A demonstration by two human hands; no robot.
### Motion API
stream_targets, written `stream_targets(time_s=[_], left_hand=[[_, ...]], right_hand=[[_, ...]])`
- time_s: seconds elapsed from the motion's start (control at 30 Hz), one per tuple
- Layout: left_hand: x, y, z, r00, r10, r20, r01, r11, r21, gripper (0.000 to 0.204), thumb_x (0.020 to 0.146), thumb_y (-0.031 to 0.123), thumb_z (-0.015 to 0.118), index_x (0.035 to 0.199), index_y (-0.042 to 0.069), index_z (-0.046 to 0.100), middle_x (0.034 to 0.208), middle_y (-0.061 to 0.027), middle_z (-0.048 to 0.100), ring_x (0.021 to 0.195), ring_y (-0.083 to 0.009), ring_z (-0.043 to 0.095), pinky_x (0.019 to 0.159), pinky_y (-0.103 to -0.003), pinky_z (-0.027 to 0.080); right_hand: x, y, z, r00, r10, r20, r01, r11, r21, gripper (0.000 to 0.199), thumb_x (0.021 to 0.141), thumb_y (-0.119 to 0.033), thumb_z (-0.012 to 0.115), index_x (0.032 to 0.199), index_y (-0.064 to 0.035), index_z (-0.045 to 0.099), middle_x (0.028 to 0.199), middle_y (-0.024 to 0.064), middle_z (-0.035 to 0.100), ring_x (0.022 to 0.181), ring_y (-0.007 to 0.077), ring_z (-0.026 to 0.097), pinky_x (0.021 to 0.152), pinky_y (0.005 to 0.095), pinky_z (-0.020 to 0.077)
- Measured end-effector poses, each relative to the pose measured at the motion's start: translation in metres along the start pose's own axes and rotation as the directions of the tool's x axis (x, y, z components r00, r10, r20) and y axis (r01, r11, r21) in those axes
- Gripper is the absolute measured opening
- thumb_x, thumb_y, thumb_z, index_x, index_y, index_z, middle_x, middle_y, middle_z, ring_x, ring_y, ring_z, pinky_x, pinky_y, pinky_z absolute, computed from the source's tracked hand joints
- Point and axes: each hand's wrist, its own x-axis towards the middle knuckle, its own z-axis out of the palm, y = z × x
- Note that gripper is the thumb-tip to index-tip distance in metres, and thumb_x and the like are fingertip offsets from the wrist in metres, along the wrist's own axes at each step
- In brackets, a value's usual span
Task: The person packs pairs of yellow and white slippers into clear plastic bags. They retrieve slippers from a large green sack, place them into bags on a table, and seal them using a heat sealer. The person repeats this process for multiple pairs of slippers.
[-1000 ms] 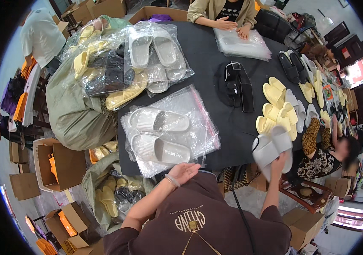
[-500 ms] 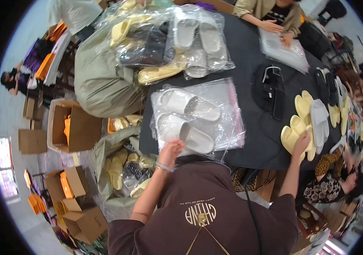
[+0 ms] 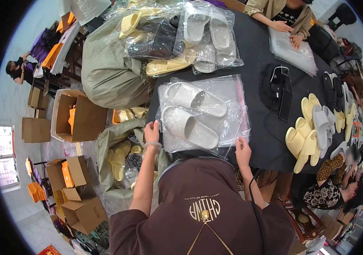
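A pair of light grey ribbed slippers lies side by side over clear plastic bags on the black table in front of me; I cannot tell whether the slippers are inside the top bag. My left hand, with a pale bracelet at the wrist, is at the left edge of the bags, its fingers slightly apart and nothing visible in them. My right hand is closed at the near right corner of the plastic bag, thumb and fingers pinching its edge.
Bagged grey slippers and yellow ones are heaped at the far left. Loose yellow slippers lie to the right, near a black device. Across the table, a person's hands rest on a clear bag stack. Cartons stand left.
My right hand has left the yellow slippers and come left to the bag's near corner. My left hand has moved from the near slipper to the bag's left edge.
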Motion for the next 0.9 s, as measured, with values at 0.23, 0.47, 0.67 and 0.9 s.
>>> stream_targets(time_s=[0.23, 0.47, 0.67, 0.9], left_hand=[[0.014, 0.005, 0.010, 0.996, 0.090, -0.022, -0.086, 0.988, 0.127, 0.047, 0.083, 0.040, 0.058, 0.093, -0.006, 0.062, 0.086, -0.0197, 0.065, 0.082, -0.0322, 0.062, 0.077, -0.039, 0.047], [-0.002, 0.016, 0.005, 0.997, 0.080, 0.003, -0.080, 0.991, 0.104, 0.044, 0.085, 0.038, 0.061, 0.091, -0.006, 0.062, 0.078, -0.0148, 0.066, 0.071, -0.0210, 0.063, 0.067, -0.033, 0.048], [-0.009, -0.002, -0.006, 0.997, -0.017, 0.080, 0.026, 0.993, -0.116, 0.034, 0.083, 0.033, 0.062, 0.090, 0.000, 0.062, 0.075, -0.0097, 0.065, 0.068, -0.0187, 0.062, 0.066, -0.031, 0.048], [-0.025, 0.004, -0.015, 0.978, -0.016, 0.209, 0.033, 0.996, -0.081, 0.027, 0.084, 0.025, 0.062, 0.092, 0.000, 0.060, 0.078, -0.0055, 0.064, 0.066, -0.0119, 0.060, 0.061, -0.025, 0.048]], right_hand=[[0.025, -0.006, 0.011, 0.997, 0.077, -0.027, -0.079, 0.994, -0.070, 0.048, 0.082, -0.033, 0.062, 0.114, 0.0022, 0.052, 0.096, 0.0155, 0.064, 0.089, 0.0286, 0.062, 0.079, 0.0368, 0.0458], [0.051, 0.015, 0.020, 0.983, 0.130, 0.130, -0.128, 0.991, -0.030, 0.036, 0.080, -0.033, 0.065, 0.091, 0.0012, 0.064, 0.090, 0.0158, 0.064, 0.080, 0.0271, 0.061, 0.073, 0.0363, 0.0459], [0.039, -0.023, 0.029, 0.992, -0.110, 0.066, 0.109, 0.994, 0.015, 0.029, 0.087, -0.026, 0.057, 0.086, 0.0021, 0.059, 0.078, 0.0108, 0.056, 0.071, 0.0198, 0.057, 0.066, 0.0323, 0.0447], [0.038, -0.006, 0.061, 0.991, 0.040, 0.126, -0.089, 0.905, 0.415, 0.024, 0.094, -0.022, 0.047, 0.094, 0.0017, 0.052, 0.081, 0.0072, 0.054, 0.072, 0.0135, 0.055, 0.064, 0.0293, 0.0450]])
